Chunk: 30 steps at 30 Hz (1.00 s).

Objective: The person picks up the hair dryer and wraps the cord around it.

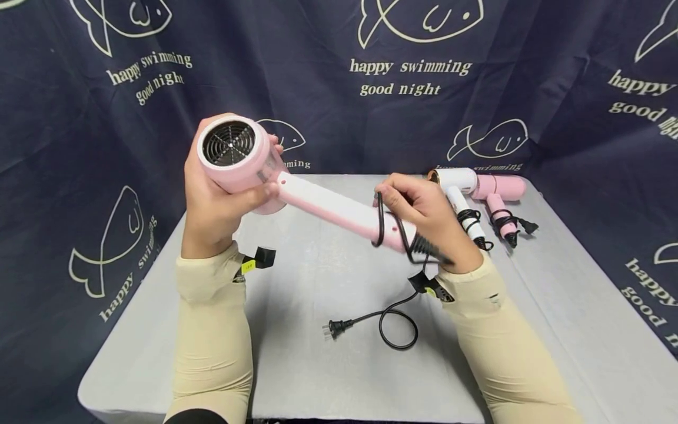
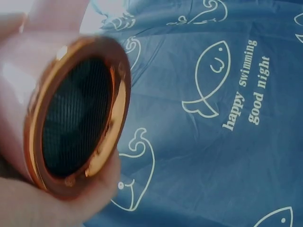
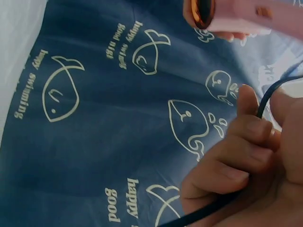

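A pink hair dryer [image 1: 333,206] is held up above the table, its round rear grille turned toward the head camera. My left hand [image 1: 214,194] grips its barrel, thumb near the top of the handle. In the left wrist view the copper-rimmed outlet [image 2: 78,113] of the dryer faces out past the fingers. At the handle's lower end, my right hand [image 1: 418,203] pinches the black power cord [image 3: 265,101] between thumb and fingers. Part of the cord loops around the handle. The rest hangs down, and its plug [image 1: 337,328] is over the table toward the front.
On the right of the pale table [image 1: 296,365] lie a white hair dryer [image 1: 458,179] and another pink hair dryer [image 1: 500,187], side by side, cords wound on their handles. A dark blue curtain [image 1: 328,59] with fish prints stands behind and beside the table.
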{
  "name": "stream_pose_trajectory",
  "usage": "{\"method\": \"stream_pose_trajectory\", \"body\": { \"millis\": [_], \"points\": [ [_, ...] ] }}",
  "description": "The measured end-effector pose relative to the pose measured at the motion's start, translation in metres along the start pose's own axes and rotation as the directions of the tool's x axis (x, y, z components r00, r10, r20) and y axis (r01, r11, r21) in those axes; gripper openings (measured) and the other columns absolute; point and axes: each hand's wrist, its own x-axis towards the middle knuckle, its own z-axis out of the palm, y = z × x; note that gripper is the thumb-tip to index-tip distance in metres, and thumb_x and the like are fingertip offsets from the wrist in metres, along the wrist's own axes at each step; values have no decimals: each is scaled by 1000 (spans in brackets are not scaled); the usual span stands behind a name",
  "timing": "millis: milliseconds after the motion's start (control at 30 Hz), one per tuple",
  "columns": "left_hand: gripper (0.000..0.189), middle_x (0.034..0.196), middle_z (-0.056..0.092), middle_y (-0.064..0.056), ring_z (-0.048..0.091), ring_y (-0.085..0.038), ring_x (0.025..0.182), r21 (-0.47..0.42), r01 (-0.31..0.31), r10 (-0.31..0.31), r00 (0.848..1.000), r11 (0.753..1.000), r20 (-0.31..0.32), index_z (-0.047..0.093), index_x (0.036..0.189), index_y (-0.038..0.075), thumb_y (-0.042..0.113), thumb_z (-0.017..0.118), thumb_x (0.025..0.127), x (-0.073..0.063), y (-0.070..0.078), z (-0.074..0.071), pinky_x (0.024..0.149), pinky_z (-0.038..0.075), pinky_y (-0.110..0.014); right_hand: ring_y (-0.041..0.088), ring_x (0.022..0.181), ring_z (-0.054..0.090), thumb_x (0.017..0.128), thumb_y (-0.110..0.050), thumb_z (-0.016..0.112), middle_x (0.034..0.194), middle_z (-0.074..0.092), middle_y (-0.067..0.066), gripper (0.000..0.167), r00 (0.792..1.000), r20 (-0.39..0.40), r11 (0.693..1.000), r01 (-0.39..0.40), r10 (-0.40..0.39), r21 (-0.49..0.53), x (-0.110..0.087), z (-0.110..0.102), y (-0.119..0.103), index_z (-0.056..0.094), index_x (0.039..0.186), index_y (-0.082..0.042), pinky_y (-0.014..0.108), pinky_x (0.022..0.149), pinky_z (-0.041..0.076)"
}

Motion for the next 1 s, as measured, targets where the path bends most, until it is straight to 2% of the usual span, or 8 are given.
{"method": "stream_pose_trajectory", "body": {
  "millis": [133,267,333,400,533,733,833,1000],
  "points": [
    [64,106,69,-26,70,-40,97,32,-4,9,990,999,-141,61,118,-1,-25,76,61,1,-4,0,94,58,-47,9,61,46,102,-8,53,67,55,-3,26,999,49,995,-4,9,-104,-1,6,-3,64,79,-10,24,59,39],
    [63,109,67,-19,67,-37,100,116,18,17,957,993,-290,63,119,1,-18,82,62,2,-8,1,94,56,-43,7,58,47,110,-22,47,67,55,-7,31,994,81,983,-58,73,-175,-4,9,1,68,88,-17,24,57,40],
    [63,109,67,-17,65,-36,101,175,13,47,941,984,-334,63,119,2,-14,84,62,3,-8,3,94,55,-42,7,59,51,111,-28,45,70,56,-7,29,987,120,979,-86,109,-187,-5,10,-2,67,94,-18,25,57,44],
    [62,109,66,-15,64,-35,103,231,6,80,929,973,-361,63,119,2,-12,85,62,4,-9,4,95,53,-41,7,60,55,110,-27,48,72,58,-6,22,979,176,974,-62,102,-217,-5,11,-5,65,100,-18,26,56,47],
    [60,110,67,-10,62,-30,107,374,-19,166,916,927,-366,63,119,4,-8,84,63,7,-13,4,99,50,-38,8,63,56,105,-26,59,78,60,-6,12,959,264,963,-25,98,-267,-7,12,-13,61,110,-15,27,60,49],
    [58,111,68,0,61,-19,111,582,-21,262,906,813,-333,61,121,4,-1,82,67,6,-17,8,104,46,-33,9,61,52,100,-21,67,75,59,-8,22,969,224,939,-20,103,-345,-9,11,-19,62,120,-11,29,65,48],
    [58,112,68,2,61,-15,110,643,-22,281,910,765,-304,61,122,3,1,82,68,5,-18,10,102,46,-31,10,61,50,100,-19,66,73,56,-6,23,978,185,933,-21,93,-359,-9,10,-20,64,122,-10,29,66,47],
    [61,115,68,-5,62,-14,110,684,-48,271,936,728,-223,61,123,-2,-1,83,65,4,-17,9,101,47,-30,11,66,49,102,-14,62,77,56,-2,19,997,73,935,-7,35,-354,-9,4,-21,70,118,-9,28,66,43]
  ]
}}
